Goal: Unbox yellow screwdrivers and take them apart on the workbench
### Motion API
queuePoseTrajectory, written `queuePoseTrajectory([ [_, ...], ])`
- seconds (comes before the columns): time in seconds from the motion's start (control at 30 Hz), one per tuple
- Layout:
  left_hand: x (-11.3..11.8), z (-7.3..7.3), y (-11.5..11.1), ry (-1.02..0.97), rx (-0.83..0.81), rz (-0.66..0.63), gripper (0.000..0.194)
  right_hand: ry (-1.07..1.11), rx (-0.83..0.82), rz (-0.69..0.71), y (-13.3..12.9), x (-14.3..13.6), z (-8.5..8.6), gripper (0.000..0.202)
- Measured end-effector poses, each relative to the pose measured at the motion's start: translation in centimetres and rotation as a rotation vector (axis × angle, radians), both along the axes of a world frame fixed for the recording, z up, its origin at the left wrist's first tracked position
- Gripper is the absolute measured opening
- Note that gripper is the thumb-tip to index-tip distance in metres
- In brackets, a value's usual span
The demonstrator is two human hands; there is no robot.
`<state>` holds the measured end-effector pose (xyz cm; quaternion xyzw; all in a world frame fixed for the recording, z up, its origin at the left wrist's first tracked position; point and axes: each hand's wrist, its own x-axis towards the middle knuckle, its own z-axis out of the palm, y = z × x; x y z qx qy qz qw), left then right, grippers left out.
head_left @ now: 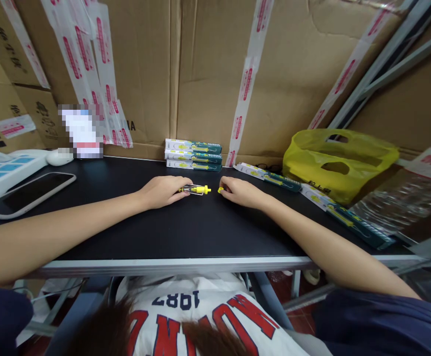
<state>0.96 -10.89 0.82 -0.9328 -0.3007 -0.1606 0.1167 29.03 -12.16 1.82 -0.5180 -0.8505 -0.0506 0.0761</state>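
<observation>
My left hand (165,191) is closed around a pen-like tool with a dark, see-through barrel and a yellow end (201,190). That end points right, towards my other hand, and a thin shiny strip or wire runs along the barrel. The rest of the tool is hidden under my fingers. A short gap to the right, my right hand (242,192) pinches a small yellow piece (220,190), which looks like a cap. Both hands are low over the black tabletop (186,230), and the two yellow parts are apart.
Behind my hands stand several stacked product boxes (193,155). More boxes (269,176) lie to the right, beside a yellow plastic bag (343,158) and a clear plastic package (397,198). At the left are a phone (30,194) and a white power strip (11,170). Cardboard (208,74) walls the back.
</observation>
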Motion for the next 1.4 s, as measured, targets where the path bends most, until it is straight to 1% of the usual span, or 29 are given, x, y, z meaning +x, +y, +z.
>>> queuePoseTrajectory([
  [0.13,0.0,0.0,0.0,-0.011,0.035,0.01,0.028,-0.013,0.134,-0.073,0.3,0.0,-0.7,0.015],
  [0.2,0.1,0.1,-0.1,-0.01,0.062,0.015,0.024,0.063,0.208,-0.076,0.1,-0.3,-0.8,0.018],
  [0.27,0.1,0.1,-0.3,0.002,0.106,0.015,0.021,0.215,0.221,-0.024,-0.4,-0.9,-0.7,0.021],
  [0.3,0.2,0.0,-0.4,0.011,0.132,0.021,0.021,0.313,0.179,0.022,-0.7,-1.3,-0.6,0.025],
  [0.33,0.2,0.0,-0.5,0.022,0.16,0.035,0.021,0.419,0.103,0.071,-1.0,-1.7,-0.6,0.032],
  [0.4,0.2,0.0,-0.8,0.048,0.211,0.085,0.023,0.623,-0.13,0.162,-1.6,-2.7,-0.6,0.044],
  [0.47,0.3,0.0,-1.0,0.073,0.249,0.13,0.027,0.768,-0.371,0.22,-2.0,-3.5,-0.7,0.048],
  [0.5,0.3,0.0,-1.1,0.082,0.26,0.136,0.029,0.815,-0.454,0.23,-2.2,-3.8,-0.8,0.047],
  [0.53,0.3,0.0,-1.1,0.085,0.265,0.132,0.031,0.85,-0.506,0.233,-2.3,-4.0,-0.9,0.046],
  [0.6,0.4,0.0,-1.2,0.086,0.269,0.106,0.033,0.903,-0.538,0.227,-2.3,-4.3,-1.0,0.045],
  [0.67,0.5,0.0,-1.3,0.086,0.276,0.09,0.035,0.943,-0.523,0.207,-2.2,-4.4,-1.1,0.049],
  [0.73,0.7,0.0,-1.5,0.092,0.287,0.099,0.04,0.974,-0.506,0.196,-2.1,-4.5,-1.3,0.055],
  [0.8,1.0,0.0,-1.8,0.099,0.299,0.116,0.043,1.008,-0.494,0.197,-2.1,-4.8,-1.6,0.056],
  [0.9,1.4,0.0,-2.3,0.11,0.32,0.114,0.044,1.062,-0.455,0.214,-2.2,-5.4,-1.9,0.044],
  [1.0,1.6,-0.1,-2.5,0.108,0.346,0.128,0.045,1.08,-0.351,0.245,-2.4,-5.8,-2.2,0.033],
  [1.1,1.6,-0.2,-2.5,0.097,0.372,0.154,0.046,1.003,-0.214,0.283,-2.6,-5.8,-2.4,0.024],
  [1.23,1.5,-0.4,-2.3,0.087,0.395,0.153,0.047,0.814,-0.065,0.306,-2.7,-5.5,-2.4,0.012],
  [1.4,1.4,-0.4,-2.1,0.119,0.408,0.139,0.049,0.65,0.078,0.318,-2.6,-5.1,-2.6,0.007],
])
